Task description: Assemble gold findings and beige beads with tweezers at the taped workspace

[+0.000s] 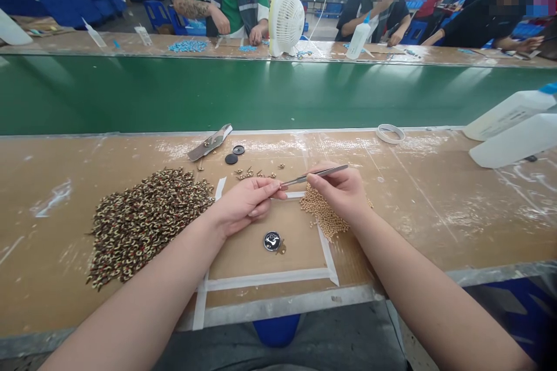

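Observation:
My right hand (342, 191) grips a pair of metal tweezers (322, 174), whose tips point left. They meet the fingertips of my left hand (248, 203), which is pinched closed; whatever it holds is too small to make out. Beneath my right hand lies a heap of small gold beads (319, 208). To the left of my left hand spreads a large pile of small dark, cream and red pieces (148, 220). A round black tin lid with a glossy pattern (272, 241) rests inside the taped square. Just beyond my hands sit several little gold-coloured pieces (250, 173).
Two black discs (235, 153) and a brownish strip (211, 143) lie farther back. A tape roll (390, 134) and white bottles (517, 139) are at the right. Past the green belt (174, 95), people work beside a fan (286, 17).

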Tool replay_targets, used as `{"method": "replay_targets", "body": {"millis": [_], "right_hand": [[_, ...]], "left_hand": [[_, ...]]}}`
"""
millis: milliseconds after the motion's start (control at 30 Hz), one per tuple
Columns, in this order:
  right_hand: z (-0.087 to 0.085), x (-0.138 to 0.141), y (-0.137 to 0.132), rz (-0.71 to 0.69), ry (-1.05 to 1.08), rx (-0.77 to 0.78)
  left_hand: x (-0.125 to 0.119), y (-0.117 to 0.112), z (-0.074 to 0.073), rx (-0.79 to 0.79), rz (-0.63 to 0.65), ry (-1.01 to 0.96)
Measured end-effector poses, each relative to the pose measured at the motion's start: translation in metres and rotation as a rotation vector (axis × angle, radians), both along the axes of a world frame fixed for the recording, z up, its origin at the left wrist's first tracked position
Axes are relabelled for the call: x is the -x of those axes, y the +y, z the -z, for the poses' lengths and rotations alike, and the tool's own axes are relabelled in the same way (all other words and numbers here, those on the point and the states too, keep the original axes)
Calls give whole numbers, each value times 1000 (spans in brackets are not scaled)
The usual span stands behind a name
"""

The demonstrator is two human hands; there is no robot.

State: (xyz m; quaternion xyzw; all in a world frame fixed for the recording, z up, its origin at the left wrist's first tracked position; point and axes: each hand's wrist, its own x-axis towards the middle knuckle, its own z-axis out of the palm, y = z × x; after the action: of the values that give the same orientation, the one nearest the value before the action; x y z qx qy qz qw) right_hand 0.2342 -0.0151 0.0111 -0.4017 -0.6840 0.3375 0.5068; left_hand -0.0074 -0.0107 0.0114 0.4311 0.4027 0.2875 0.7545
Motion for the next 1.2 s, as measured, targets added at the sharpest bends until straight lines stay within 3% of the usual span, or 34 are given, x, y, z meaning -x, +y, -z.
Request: {"method": "replay_targets", "body": {"millis": [600,933,1067,1200], "right_hand": [[-8,-2,-1,-9,-133,-32],[-3,0,-3,12,-41,-34],[-3,0,-4,33,-30,-12],[-1,1,-3,56,-36,-21]], "left_hand": [[-4,-3,-7,-32,3,74],[1,0,-2,-87,12,78],[12,5,-11,-178,-28,135],[20,10,-15,-268,-147,220]]}}
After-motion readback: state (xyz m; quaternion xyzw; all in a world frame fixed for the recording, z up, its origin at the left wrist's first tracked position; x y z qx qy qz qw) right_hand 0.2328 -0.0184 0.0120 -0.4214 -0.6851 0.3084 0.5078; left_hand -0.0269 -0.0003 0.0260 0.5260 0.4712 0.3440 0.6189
